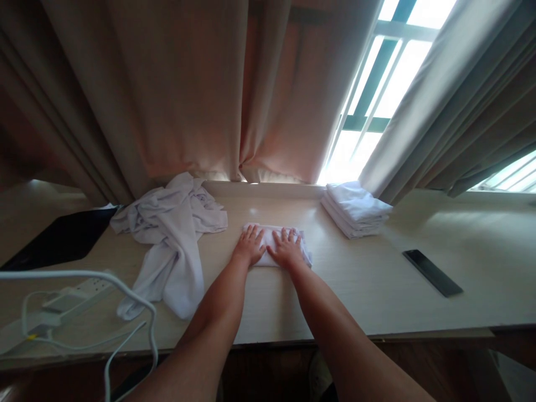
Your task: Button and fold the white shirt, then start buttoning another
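Note:
A white cloth (pixel 268 259), folded into a flat rectangle, lies on the pale table (pixel 352 290) in front of me. My left hand (pixel 250 245) rests flat on its left half, fingers spread and pointing away from me. On the right half my right hand (pixel 287 248) presses down the same way, its thumb close to the left one. To the left is a crumpled heap of white cloth (pixel 176 234), one part trailing toward the front edge. A stack of folded white cloths (pixel 354 209) sits at the back right, apart from my hands.
A dark phone (pixel 432 272) lies on the right. At the left are a flat black object (pixel 61 237), a white power strip (pixel 79 298) and a looping white cable (pixel 125 287). Curtains (pixel 188 95) hang behind the table, with a bright barred window (pixel 377 95) between them.

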The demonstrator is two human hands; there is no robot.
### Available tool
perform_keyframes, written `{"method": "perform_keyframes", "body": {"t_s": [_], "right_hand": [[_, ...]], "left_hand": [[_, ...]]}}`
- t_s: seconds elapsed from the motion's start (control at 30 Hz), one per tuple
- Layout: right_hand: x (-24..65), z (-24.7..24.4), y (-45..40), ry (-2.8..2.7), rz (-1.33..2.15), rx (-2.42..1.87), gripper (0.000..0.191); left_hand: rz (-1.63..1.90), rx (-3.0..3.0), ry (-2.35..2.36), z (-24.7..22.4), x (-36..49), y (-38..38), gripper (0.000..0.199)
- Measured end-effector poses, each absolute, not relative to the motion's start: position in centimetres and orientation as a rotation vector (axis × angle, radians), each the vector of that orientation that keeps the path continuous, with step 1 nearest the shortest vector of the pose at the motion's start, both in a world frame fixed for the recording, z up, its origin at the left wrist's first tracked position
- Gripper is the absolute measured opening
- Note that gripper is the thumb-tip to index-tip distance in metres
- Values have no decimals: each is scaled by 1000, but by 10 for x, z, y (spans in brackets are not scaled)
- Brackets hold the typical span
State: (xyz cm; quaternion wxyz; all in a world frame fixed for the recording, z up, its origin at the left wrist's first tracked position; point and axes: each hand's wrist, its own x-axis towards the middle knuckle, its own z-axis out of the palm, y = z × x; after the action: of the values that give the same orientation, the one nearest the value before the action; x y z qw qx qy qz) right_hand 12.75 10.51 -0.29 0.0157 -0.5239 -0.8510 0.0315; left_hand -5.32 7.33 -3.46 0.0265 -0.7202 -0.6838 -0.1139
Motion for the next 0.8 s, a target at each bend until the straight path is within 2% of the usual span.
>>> {"method": "perform_keyframes", "body": {"t_s": [0.8], "right_hand": [[126,4,102,-2673,127,-1590,80]], "left_hand": [[-353,-2172,-2140,-31,-51,64,66]]}}
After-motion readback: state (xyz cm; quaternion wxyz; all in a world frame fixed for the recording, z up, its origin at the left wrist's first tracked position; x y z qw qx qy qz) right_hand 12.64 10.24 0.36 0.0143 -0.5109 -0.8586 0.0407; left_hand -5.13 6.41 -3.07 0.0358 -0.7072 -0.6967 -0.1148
